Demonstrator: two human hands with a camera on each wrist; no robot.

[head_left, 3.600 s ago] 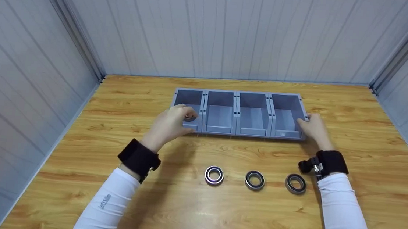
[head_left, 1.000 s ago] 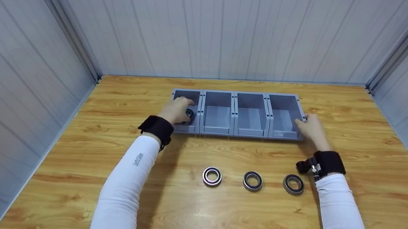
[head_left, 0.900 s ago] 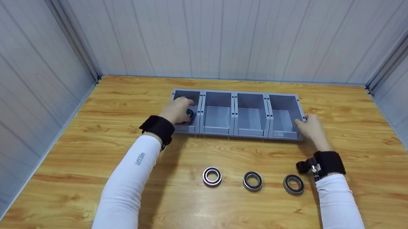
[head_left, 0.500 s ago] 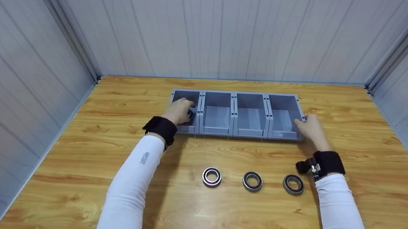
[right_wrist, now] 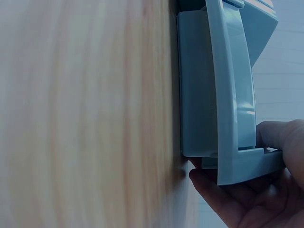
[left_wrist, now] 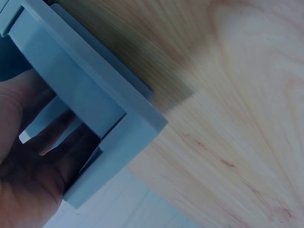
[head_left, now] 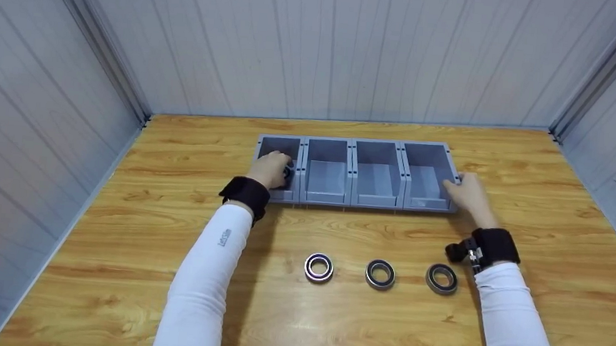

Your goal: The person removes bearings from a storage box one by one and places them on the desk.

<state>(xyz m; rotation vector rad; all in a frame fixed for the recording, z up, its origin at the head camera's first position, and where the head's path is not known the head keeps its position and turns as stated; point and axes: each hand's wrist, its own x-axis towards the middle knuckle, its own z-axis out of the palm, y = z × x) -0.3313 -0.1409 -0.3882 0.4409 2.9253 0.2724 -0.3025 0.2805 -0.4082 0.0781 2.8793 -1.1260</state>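
A row of grey-blue storage bins (head_left: pixel 326 197) stands toward the back of the table. My left hand (head_left: pixel 269 168) reaches down into the leftmost bin and holds a dark ring bearing (head_left: pixel 288 173), mostly covered by the hand. From the left wrist, fingers (left_wrist: pixel 47 137) show behind the bin's front lip, and the bearing is hidden there. My right hand (head_left: pixel 470 195) grips the right side wall of the rightmost bin (right_wrist: pixel 228 95), thumb inside and fingers outside and beneath. Three bearings lie in front of the bins: left (head_left: pixel 318 267), middle (head_left: pixel 380 274) and right (head_left: pixel 441 278).
White panel walls (head_left: pixel 330 47) close in the wooden table (head_left: pixel 339 326) at the back and both sides. A small black wrist camera (head_left: pixel 455 253) hangs beside the right forearm, above the right bearing.
Over the last few seconds my left hand has moved deeper into the leftmost bin with the bearing, lately shifting slightly lower. The right hand keeps its grip; the three table bearings stay put.
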